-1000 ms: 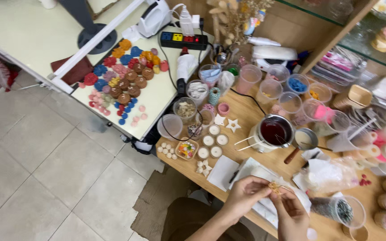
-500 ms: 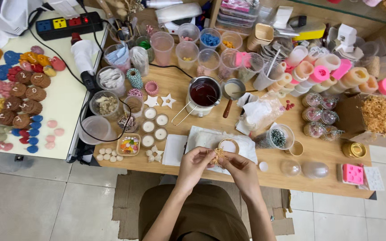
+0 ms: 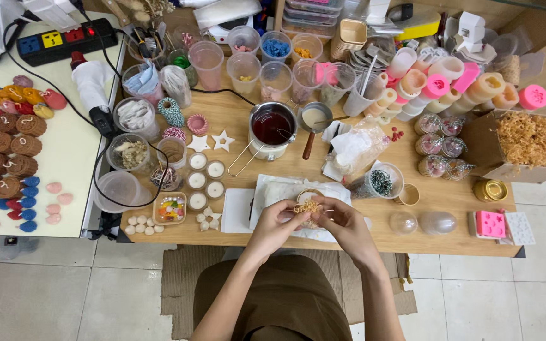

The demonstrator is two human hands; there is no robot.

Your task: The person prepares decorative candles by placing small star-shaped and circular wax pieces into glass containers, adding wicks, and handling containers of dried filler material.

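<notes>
We look down on a crowded wooden table (image 3: 450, 196). Compared with half a second ago the view has steadied and drawn in, and our two hands have stayed together at the near edge, over the same white cloth (image 3: 270, 192). A second ago we stood further left and the hands were only just meeting, so the work looks settled in one spot now, at a fine fingertip stage.

Our left hand (image 3: 277, 221) and right hand (image 3: 344, 224) meet with the fingers drawn together. Between them they pinch a small cup (image 3: 308, 201), round and pale, topped with a tuft of golden shreds (image 3: 309, 206). The left fingertips close on the tuft from the left, the right ones from the right. How much of the cup each hand grips we cannot tell, as the fingers hide its sides.

The cup sits just above the cloth, touching both hands, in the middle near part of the table.

Just beyond it stands a metal pot (image 3: 272, 128) of dark red liquid. To the left lie small white candles (image 3: 197, 182) and two white stars (image 3: 211, 142). Far to the right, well apart, an open box (image 3: 526, 142) holds more golden shreds.
</notes>
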